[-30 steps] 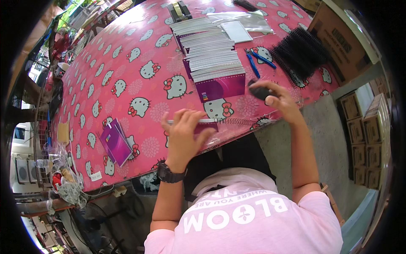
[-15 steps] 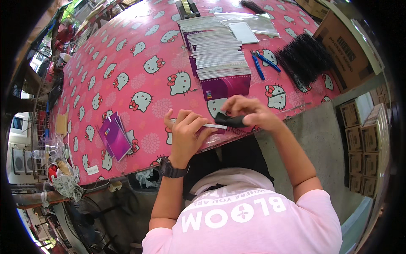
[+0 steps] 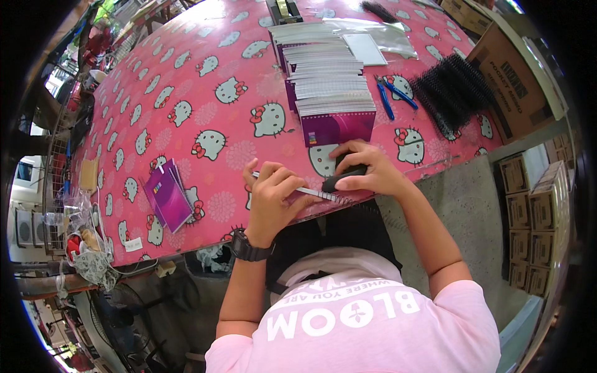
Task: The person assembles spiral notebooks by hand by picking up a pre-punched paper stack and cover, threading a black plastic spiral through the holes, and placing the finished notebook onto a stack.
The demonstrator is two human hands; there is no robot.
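Observation:
My left hand (image 3: 273, 200) is closed on a small notebook (image 3: 303, 192), held edge-up at the table's near edge. A black spiral coil (image 3: 342, 199) runs along its edge and sticks out past its right end over the table edge. My right hand (image 3: 375, 172) is closed around a soft black piece, cloth-like or padded (image 3: 339, 179), just above the coil. Whether the piece touches the coil I cannot tell. Ahead of my hands stands a long row of punched purple notebooks (image 3: 339, 128) with white pages.
Blue-handled cutters (image 3: 385, 102) and a heap of black coils (image 3: 451, 93) lie right of the row, beside a cardboard box (image 3: 519, 81). Purple notebooks (image 3: 168, 196) lie at left. A tape dispenser (image 3: 284, 11) and clear plastic bags (image 3: 398, 40) are at the far side.
My right hand has drawn down and settled with the black piece bunched in its fingers. More of the coil shows at the notebook's right end. My left hand keeps its grip.

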